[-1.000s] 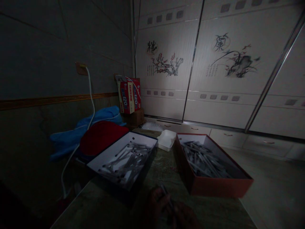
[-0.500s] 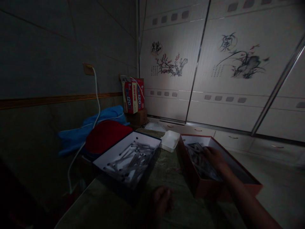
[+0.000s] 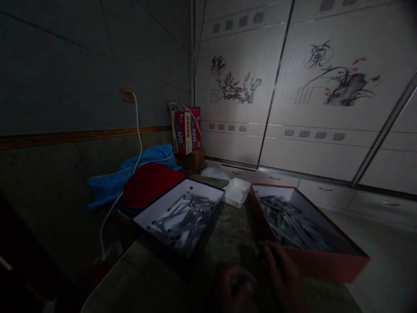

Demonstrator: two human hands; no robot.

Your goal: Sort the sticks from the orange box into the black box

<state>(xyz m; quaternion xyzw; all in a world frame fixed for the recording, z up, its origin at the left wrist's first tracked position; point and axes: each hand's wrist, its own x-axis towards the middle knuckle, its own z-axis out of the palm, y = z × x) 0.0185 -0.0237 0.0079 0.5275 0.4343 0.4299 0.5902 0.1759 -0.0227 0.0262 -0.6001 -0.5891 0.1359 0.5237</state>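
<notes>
Where the picture is darkest, at its near bottom edge, the left hand [image 3: 236, 289] sits low over the table [image 3: 146, 282] with its fingers curled inward, and whether they close on anything cannot be told in the gloom. Just beside it the right hand [image 3: 283, 274] rises with loosely bent fingers, close against the near wall of the red box [image 3: 325, 265]; whether it touches the box or grips something small is too dim to say. That box is open-topped and holds a heap of thin grey sticks [image 3: 289, 224] (their exact kind is not clear). Between the two boxes runs a strip of bare mottled tabletop, the only open room ahead of the hands. To the left stands the dark box [image 3: 182, 256] with a white lining, sitting aslant, its near corner close to the table's left edge, and more grey sticks [image 3: 185, 217] lie scattered in it. Beyond the gap, touching neither box clearly, is a small white tray [image 3: 237, 192]. Farther left a red round cushion [image 3: 150, 184] rests against a blue cloth [image 3: 110, 187], with a white cable [image 3: 138, 126] hanging from a wall socket. A red carton [image 3: 185, 130] stands in the corner, and painted sliding doors [image 3: 309, 108] close the far side
</notes>
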